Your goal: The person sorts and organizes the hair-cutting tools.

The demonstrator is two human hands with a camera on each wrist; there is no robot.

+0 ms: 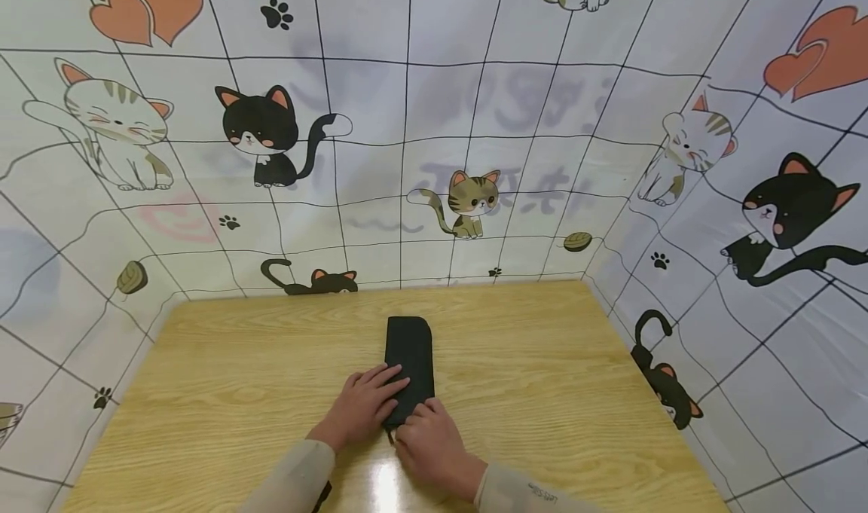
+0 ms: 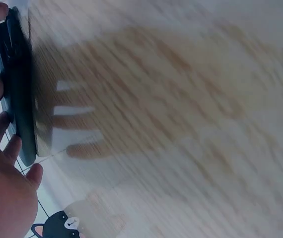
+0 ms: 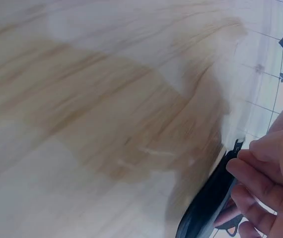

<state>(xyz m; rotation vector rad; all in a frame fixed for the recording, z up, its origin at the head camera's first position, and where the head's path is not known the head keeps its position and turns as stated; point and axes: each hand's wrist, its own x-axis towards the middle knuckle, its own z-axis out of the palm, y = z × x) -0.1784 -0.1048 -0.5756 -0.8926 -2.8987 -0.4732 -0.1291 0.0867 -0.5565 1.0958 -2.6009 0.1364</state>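
A black zippered pouch (image 1: 410, 340), long and flat with a rounded far corner, lies on the wooden table. Across its left side rests my left hand (image 1: 362, 407), its fingers extended over the top. At the near right end, my right hand (image 1: 434, 441) has its fingers curled in and grips the pouch's end. A short dark pull tab (image 1: 390, 438) pokes out at the near left corner. In the right wrist view, thumb and fingers pinch the pouch (image 3: 208, 206) close to a small tab (image 3: 238, 145). The left wrist view shows the pouch (image 2: 20, 94) edge-on, zipper at one end.
The wood-grain table (image 1: 271, 355) reflects light near its front. White cloth (image 1: 380, 99) printed with cats, paw prints and grid lines rises behind the table and along both sides. A small dark object (image 1: 323, 496) shows beside the left sleeve.
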